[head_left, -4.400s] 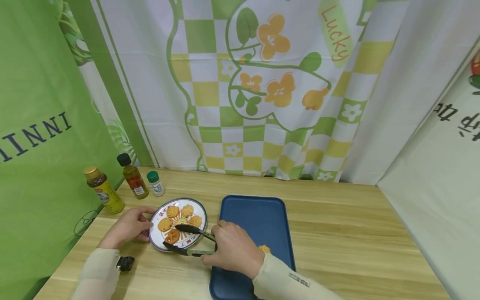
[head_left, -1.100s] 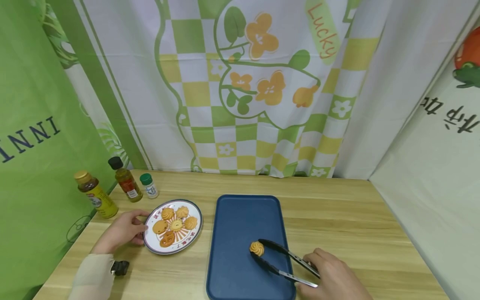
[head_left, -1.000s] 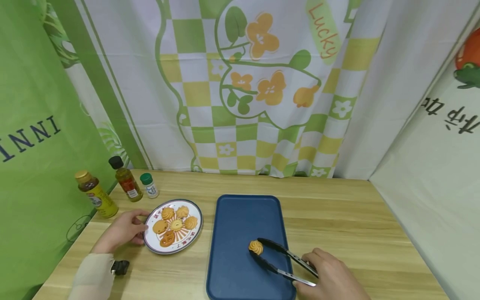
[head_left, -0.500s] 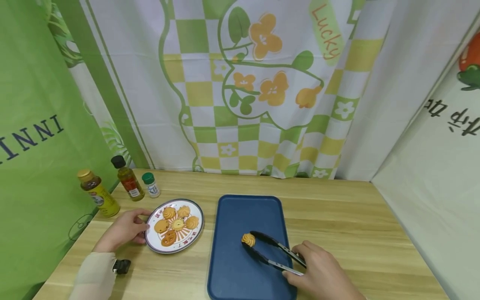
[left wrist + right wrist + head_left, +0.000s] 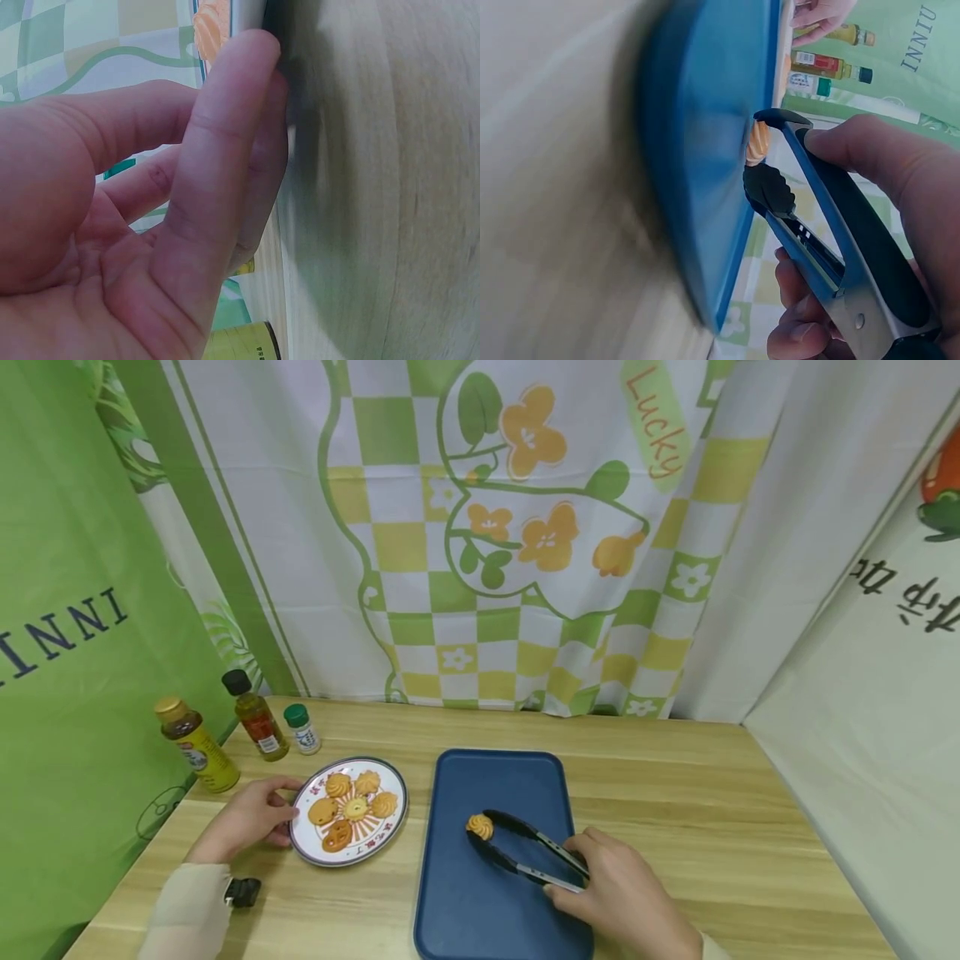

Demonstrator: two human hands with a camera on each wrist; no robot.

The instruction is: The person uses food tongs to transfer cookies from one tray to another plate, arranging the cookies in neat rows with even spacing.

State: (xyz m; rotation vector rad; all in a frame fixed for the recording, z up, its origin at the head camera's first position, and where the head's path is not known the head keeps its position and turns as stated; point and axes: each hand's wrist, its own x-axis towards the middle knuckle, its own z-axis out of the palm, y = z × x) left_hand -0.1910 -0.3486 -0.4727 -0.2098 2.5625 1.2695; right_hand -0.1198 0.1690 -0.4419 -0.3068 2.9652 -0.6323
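My right hand [image 5: 618, 889] grips a pair of kitchen tongs [image 5: 528, 868] with black tips over the dark blue tray [image 5: 491, 777]. Between the tips sits a swirl-shaped cookie [image 5: 480, 827]; in the right wrist view this cookie [image 5: 757, 144] touches both tips. Whether it is clear of the tray surface, I cannot tell. At the left, my left hand [image 5: 251, 818] holds the rim of a white patterned plate [image 5: 382, 839] between thumb and fingers. Several cookies [image 5: 338, 786] lie on that plate, among them a pretzel-shaped one [image 5: 337, 836].
Behind the left hand stand a yellow-labelled bottle [image 5: 197, 747], an oil bottle [image 5: 257, 718] with a black cap and a green-capped shaker [image 5: 302, 729]. A patterned curtain [image 5: 480, 635] hangs along the back edge of the wooden table [image 5: 675, 793].
Earlier the tongs were over the plate. They then came to the cookie on the tray, and over the last second tongs and cookie have shifted left and away. The left hand stays at the plate.
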